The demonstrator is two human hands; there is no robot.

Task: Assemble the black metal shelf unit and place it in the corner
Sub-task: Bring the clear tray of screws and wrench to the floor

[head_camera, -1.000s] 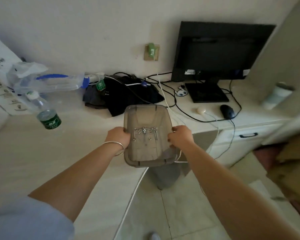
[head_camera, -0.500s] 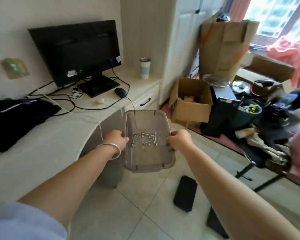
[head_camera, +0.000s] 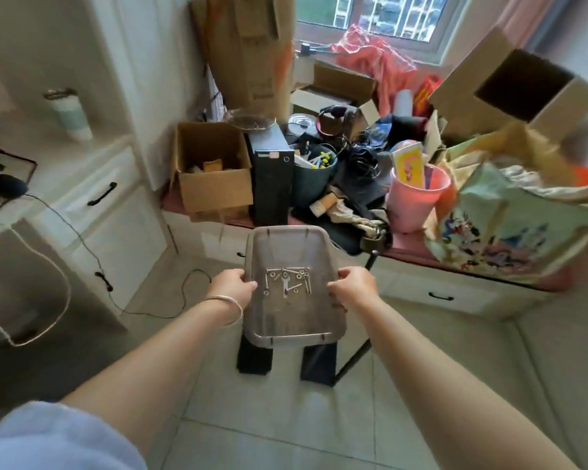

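Pale tiled floor [head_camera: 279,435] below. White cabinets [head_camera: 116,212] at left. A window [head_camera: 381,15] (daylight outside) at upper right.

**Daylight from far window; soft, smeared frame**

Light enters through the window [head_camera: 384,18] at far right, bright there, slightly washed out. Room falls dimmer toward the near left; the bench [head_camera: 31,174] side sits in grey shade. Floor [head_camera: 286,435] evenly lit, no hard shadows, no glare. Wide-angle bending: cabinet lines lean, forearms stretch toward near corners. Motion smear strongest at left and right edges. Centre sharper: small metal parts in the tray [head_camera: 294,239] read clearly.
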